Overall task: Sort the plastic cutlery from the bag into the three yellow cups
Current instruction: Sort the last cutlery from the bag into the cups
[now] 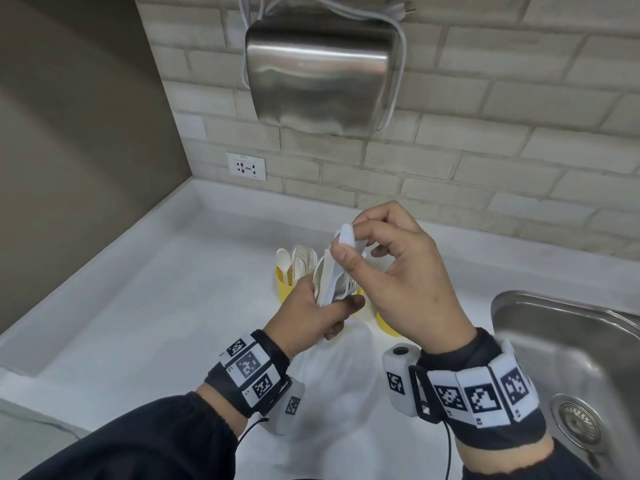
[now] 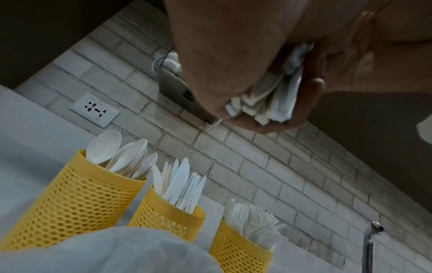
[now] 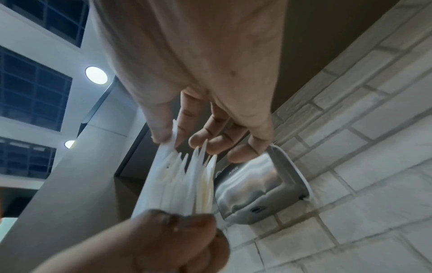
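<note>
Pinching a serrated knife (image 1: 348,234) by its tip, the right hand (image 1: 398,268) sits at frame centre, above the left hand (image 1: 308,311) clutching the cutlery bundle (image 1: 334,284). The knife's long axis runs upright; the knife cup (image 2: 167,215) stands behind the hands.

Middle yellow cup (image 1: 358,292) mostly hidden behind both hands' cutlery bundle (image 1: 332,278).
</note>
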`<state>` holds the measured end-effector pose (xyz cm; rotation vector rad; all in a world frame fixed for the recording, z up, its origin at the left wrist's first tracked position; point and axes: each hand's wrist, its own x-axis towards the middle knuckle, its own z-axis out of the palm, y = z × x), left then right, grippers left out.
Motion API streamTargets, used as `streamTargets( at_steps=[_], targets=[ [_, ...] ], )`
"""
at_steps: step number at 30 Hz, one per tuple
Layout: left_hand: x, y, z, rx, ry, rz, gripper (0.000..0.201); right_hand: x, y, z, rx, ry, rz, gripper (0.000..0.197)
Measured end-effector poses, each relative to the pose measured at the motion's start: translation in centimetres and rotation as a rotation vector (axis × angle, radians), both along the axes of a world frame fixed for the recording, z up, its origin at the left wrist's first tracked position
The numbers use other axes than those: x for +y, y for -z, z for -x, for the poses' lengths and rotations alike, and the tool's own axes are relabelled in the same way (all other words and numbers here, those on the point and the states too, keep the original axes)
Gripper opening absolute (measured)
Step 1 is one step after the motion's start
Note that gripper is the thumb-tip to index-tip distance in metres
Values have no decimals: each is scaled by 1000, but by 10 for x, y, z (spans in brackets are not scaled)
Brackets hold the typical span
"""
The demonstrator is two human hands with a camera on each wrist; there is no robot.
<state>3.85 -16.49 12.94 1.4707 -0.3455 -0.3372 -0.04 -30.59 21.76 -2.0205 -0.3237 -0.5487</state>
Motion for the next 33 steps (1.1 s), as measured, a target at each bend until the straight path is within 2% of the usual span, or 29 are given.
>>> streamTargets(
  at_steps=[2,6,8,12,14,16,18,21,23,26,29,33],
  targets=[
    [0,0,1,23,3,-5,29,-1,2,-2,-12,20,-16,7],
    [3,1,0,9,-2,-26,27,-6,-3,-2,-73,80,-171,9],
    [6,2,-1,-10,-14,-64,30,-7,-12,0,-128,72,-306,9],
    [8,5,-1,-2,-53,-105,25,-8,-37,12,-223,-86,-674,15],
    [7,5,-2,-12,-87,-122,22,-9,-43,19,-247,-99,-753,16],
    [5,3,-4,-26,-126,-146,16,-8,-41,23,-225,-38,-680,13],
    [4,1,-4,-59,-146,-177,21,-4,-34,24,-168,34,-444,7],
    [0,-4,-5,-107,-146,-170,36,3,-11,17,-35,65,-74,18],
    [-2,-8,-5,-128,-126,-154,35,8,2,11,26,73,88,19],
    [-3,-9,-5,-145,-118,-128,12,10,9,4,23,118,119,17],
    [-2,-5,-6,-149,-114,-125,7,14,8,0,8,137,148,14],
    [0,-4,-8,-166,-138,-138,14,18,8,-3,90,136,171,17]
  ],
)
